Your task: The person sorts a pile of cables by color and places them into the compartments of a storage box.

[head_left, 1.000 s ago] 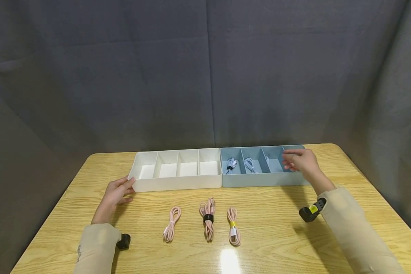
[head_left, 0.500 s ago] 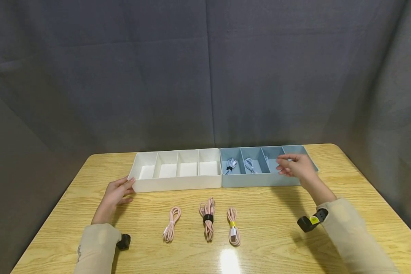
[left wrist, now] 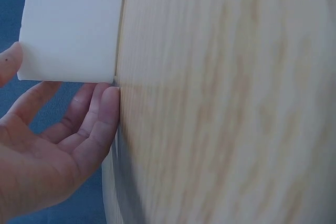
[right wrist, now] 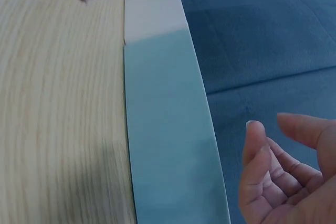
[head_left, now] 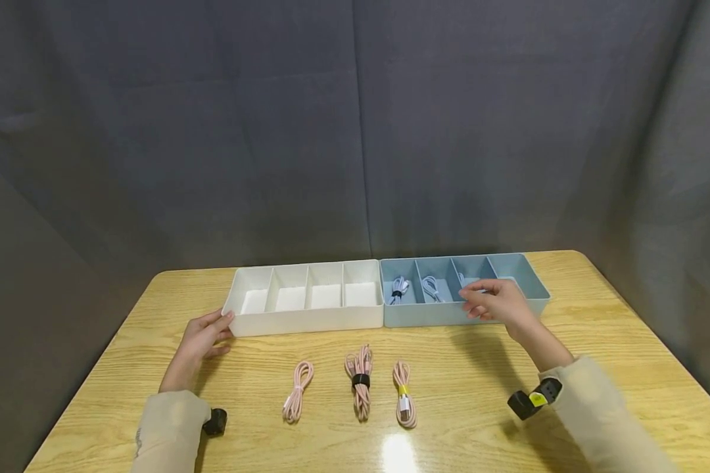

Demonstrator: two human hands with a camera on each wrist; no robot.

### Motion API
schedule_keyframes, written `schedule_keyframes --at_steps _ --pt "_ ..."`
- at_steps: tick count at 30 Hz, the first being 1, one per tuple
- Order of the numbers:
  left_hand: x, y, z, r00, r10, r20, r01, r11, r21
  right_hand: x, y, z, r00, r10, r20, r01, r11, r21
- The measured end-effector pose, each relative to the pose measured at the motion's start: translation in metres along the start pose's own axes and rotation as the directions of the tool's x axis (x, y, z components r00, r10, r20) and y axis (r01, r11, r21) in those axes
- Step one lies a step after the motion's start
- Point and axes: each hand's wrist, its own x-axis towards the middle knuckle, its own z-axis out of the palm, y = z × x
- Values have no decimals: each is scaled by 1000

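My left hand (head_left: 201, 338) touches the left end of a white four-part organizer box (head_left: 307, 322). In the left wrist view its thumb (left wrist: 9, 64) lies at the box's rim, and the other fingers rest against the end wall. To the right, end to end with it, stands a blue divided box (head_left: 420, 316). Bundled light-blue cables lie in the blue box: one with a black tie (head_left: 399, 289), a looped one (head_left: 432, 288), and part of another (head_left: 461, 279). Above that box's front wall hovers my right hand (head_left: 499, 305), fingers loosely bent, holding nothing.
Three pink cable bundles lie on the wooden table (head_left: 248, 433): one with a pale tie (head_left: 298, 391), one with a black strap (head_left: 361, 384), one with a yellow band (head_left: 404, 397). A dark curtain (head_left: 260, 164) hangs behind.
My right hand has moved left and toward me, from the blue box's right compartments to above its front wall. My left hand stays at the white box's end.
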Motion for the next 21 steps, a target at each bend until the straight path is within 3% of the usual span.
schedule_keyframes --at_steps 11,21 --pt "-8 10 3 1000 17 -15 -16 999 46 -10 3 18 993 -54 103 57 998 -33" --pt "-6 11 4 999 19 -29 -17 999 48 -13 9 29 976 -78 204 91 994 -57"
